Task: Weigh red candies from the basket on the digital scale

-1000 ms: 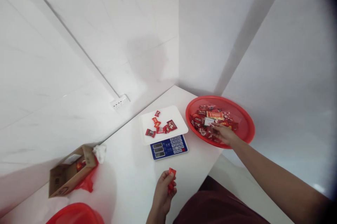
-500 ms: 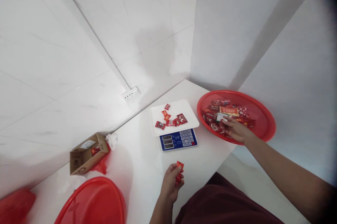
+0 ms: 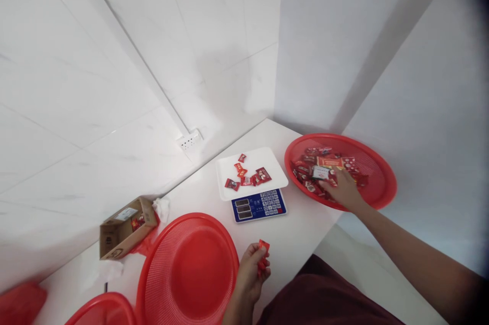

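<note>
My left hand [image 3: 252, 271] is closed on small red-wrapped candies [image 3: 264, 246], held above the table in front of the scale. My right hand [image 3: 343, 190] reaches into a red mesh basket [image 3: 389, 182] at the right, fingers apart and touching the wrapped candies [image 3: 301, 168] there. A white-labelled packet [image 3: 321, 172] and a red-and-yellow packet [image 3: 329, 162] lie by its fingertips. Between the hands and the wall stands a digital scale [image 3: 257, 205] with a blue keypad. Several red candies [image 3: 247, 181] lie spread on its white tray [image 3: 273, 162].
An empty red mesh basket [image 3: 153, 269] stands beside my left forearm, with another red basket [image 3: 105, 299] partly in view at the lower left. Behind them is an open cardboard box [image 3: 130, 228] with red packets inside. A socket strip [image 3: 191, 140] is on the wall.
A large red basket now lies close by my left forearm, further right than the one seen before. My right hand has sunk lower among the candies. The left hand still holds its candies.
</note>
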A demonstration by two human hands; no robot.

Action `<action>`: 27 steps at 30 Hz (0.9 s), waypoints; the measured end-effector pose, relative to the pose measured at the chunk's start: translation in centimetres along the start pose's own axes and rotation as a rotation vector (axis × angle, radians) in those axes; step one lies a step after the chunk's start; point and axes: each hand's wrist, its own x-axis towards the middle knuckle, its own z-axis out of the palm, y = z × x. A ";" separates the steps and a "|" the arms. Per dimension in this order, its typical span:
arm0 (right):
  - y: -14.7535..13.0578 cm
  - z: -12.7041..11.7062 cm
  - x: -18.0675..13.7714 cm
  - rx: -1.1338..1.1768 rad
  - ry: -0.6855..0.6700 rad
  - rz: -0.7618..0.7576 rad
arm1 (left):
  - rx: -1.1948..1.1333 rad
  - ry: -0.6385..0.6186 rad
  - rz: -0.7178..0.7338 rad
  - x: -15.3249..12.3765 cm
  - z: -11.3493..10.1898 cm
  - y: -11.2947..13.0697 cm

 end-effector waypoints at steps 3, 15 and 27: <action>-1.3 1.7 -2.5 -0.059 -0.162 -0.085 | 0.024 -0.009 0.061 0.0 1.2 0.5; -6.8 7.0 -13.5 1.004 -0.981 0.871 | 0.970 -0.089 1.006 -0.8 10.4 3.9; -5.5 4.8 -8.5 1.148 -0.690 0.944 | 1.209 0.081 1.261 3.8 10.5 7.8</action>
